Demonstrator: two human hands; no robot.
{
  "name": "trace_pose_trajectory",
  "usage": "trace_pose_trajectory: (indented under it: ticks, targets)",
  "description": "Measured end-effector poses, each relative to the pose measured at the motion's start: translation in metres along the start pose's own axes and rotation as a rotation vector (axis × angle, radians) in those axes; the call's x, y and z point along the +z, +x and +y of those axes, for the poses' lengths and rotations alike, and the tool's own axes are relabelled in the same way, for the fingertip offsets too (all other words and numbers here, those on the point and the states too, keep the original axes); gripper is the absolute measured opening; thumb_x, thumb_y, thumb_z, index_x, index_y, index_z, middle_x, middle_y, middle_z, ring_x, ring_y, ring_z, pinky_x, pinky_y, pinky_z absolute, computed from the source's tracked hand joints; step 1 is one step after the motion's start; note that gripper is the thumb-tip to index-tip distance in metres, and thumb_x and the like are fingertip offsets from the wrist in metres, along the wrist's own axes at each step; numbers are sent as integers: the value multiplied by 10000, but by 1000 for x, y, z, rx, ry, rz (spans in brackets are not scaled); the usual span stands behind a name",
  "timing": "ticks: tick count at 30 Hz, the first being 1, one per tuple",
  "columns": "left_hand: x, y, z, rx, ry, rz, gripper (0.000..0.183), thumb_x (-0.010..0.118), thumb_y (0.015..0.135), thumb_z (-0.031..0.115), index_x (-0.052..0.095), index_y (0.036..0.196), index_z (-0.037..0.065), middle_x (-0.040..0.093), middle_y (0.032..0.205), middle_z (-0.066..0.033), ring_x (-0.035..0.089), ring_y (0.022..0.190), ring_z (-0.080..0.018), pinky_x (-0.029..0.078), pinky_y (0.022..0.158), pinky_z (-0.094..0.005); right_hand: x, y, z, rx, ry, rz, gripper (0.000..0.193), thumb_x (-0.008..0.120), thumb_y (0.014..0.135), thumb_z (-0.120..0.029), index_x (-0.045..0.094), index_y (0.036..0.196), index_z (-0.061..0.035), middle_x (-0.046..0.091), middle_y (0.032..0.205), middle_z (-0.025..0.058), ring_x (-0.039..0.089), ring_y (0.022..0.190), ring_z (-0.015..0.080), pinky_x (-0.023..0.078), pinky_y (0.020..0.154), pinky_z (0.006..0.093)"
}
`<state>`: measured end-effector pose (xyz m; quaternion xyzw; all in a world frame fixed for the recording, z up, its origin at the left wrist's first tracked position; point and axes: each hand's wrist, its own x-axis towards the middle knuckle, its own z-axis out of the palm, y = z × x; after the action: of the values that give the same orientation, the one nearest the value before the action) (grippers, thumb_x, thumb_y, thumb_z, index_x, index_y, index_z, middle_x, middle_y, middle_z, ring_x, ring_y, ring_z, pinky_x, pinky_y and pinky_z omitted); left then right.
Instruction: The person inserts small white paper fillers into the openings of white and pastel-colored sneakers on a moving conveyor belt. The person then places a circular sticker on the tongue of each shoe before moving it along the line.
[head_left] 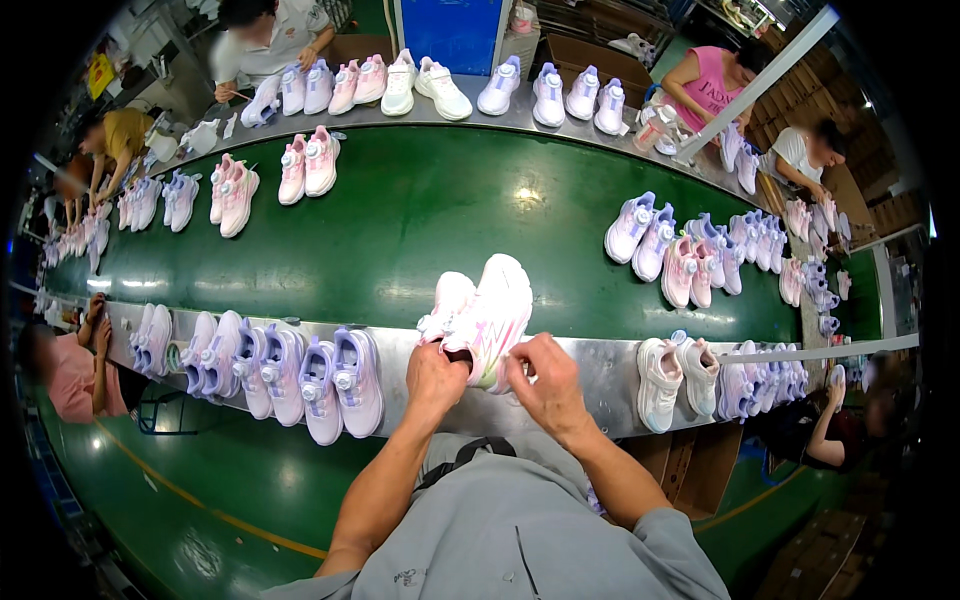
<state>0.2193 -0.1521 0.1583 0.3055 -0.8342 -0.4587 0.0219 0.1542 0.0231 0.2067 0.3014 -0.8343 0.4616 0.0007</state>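
Note:
A pink-and-white sneaker (pixel 497 315) is held up in front of me, its toe pointing away and its side turned into view. My left hand (pixel 437 380) is closed on it at the foot opening, the fingers partly hidden inside. Against the heel end of the same sneaker, my right hand (pixel 548 382) has its fingers curled and pressed close to the side. Another pink sneaker (pixel 450 298) stands just behind and left of the held one, partly covered by it.
Lavender sneakers (pixel 357 385) line the metal ledge (pixel 600 385) to my left; white sneakers (pixel 660 384) stand to the right. Beyond runs a green conveyor belt (pixel 440 200) carrying pink and lavender pairs. Several people work around the line. A cardboard box (pixel 705 470) sits below the ledge.

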Motion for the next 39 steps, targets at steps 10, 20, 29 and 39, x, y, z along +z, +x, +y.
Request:
trace_pose_trajectory:
  ticks: [10, 20, 29, 39]
  targets:
    - [9, 8, -25, -118, -125, -8, 328, 674, 862, 97, 746, 1164, -10, 778, 1047, -199, 746, 951, -305, 551, 824, -401, -2, -6, 0, -21, -14, -57, 143, 754, 837, 25, 653, 932, -10, 617, 838, 112, 626, 674, 247, 515, 609, 365]
    - [11, 14, -20, -253, -31, 22, 341, 675, 891, 208, 746, 1115, -40, 754, 859, -209, 742, 801, -318, 552, 706, -443, 28, -36, 10, -285, -312, -81, 170, 751, 767, 23, 627, 855, -52, 572, 815, 94, 619, 742, 279, 523, 636, 392]
    - [2, 16, -13, -412, -74, -57, 385, 656, 880, 236, 743, 1117, -54, 739, 1048, -312, 710, 1031, -480, 538, 906, -524, 33, -33, 9, -310, -329, -76, 161, 746, 771, 15, 627, 851, -57, 568, 808, 88, 616, 749, 275, 524, 657, 396]
    - [-1, -1, -18, -76, -22, 58, 313, 639, 860, 190, 736, 1048, -40, 725, 1036, -316, 679, 1002, -513, 530, 890, -554, 9, 10, -5, 27, 54, 43, 136, 765, 863, 9, 655, 942, -10, 615, 832, 104, 606, 664, 211, 505, 597, 333]
